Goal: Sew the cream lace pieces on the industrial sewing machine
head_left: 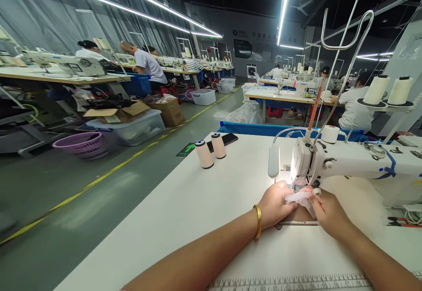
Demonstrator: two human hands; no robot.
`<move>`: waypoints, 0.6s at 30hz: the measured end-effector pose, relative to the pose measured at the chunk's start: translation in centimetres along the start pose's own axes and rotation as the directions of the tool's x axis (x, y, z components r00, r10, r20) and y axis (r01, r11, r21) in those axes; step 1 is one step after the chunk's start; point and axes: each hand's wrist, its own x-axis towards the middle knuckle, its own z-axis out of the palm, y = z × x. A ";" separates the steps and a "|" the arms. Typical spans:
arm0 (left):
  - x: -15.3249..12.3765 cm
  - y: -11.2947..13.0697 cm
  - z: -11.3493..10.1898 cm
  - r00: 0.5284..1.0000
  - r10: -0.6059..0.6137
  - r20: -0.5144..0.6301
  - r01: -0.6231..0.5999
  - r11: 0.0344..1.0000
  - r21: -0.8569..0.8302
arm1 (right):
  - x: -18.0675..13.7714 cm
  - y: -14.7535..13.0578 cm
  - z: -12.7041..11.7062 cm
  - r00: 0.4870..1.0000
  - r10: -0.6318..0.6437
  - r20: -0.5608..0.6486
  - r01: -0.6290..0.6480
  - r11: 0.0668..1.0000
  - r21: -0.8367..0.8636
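Note:
Both hands are at the needle area of a white sewing machine (pixel 349 163). My left hand (pixel 276 201), with a gold bangle on the wrist, is closed on the left part of a thin, sheer white fabric (pixel 301 198). From the other side, my right hand (pixel 328 209) pinches the same fabric near the presser foot. The fabric is bunched and stretched between the fingers, and a flap hangs down in front. Fingertips partly hide the needle and foot. More pale sheer cloth (pixel 356 198) lies under the machine arm to the right.
Two peach thread cones (pixel 204 154) stand on the white table (pixel 184 220) by a dark phone (pixel 227 140). A small lamp (pixel 273 161) hangs left of the needle. A ruler strip (pixel 296 281) runs along the near edge. Co-workers sit at other machines beyond.

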 end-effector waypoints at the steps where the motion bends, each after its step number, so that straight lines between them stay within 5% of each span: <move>1: 0.0 0.0 0.0 1.000 0.002 0.001 -0.002 1.000 -0.011 | 0.0 0.1 0.1 1.000 0.001 0.005 -0.001 1.000 0.003; 8: -0.8 -0.1 0.2 0.993 0.120 -0.011 -0.120 0.993 -0.016 | -0.3 0.4 -0.9 0.988 -0.051 0.145 0.051 0.999 0.007; 12: -2.3 -0.2 -0.1 0.941 0.336 -0.039 -0.326 0.932 0.160 | -0.3 -1.3 -2.3 0.868 -0.190 0.459 0.205 0.979 0.017; 18: -4.0 -0.1 -1.0 0.901 0.433 0.016 -0.431 0.892 0.135 | -0.5 -2.9 -2.8 0.817 -0.253 0.519 0.321 0.946 -0.045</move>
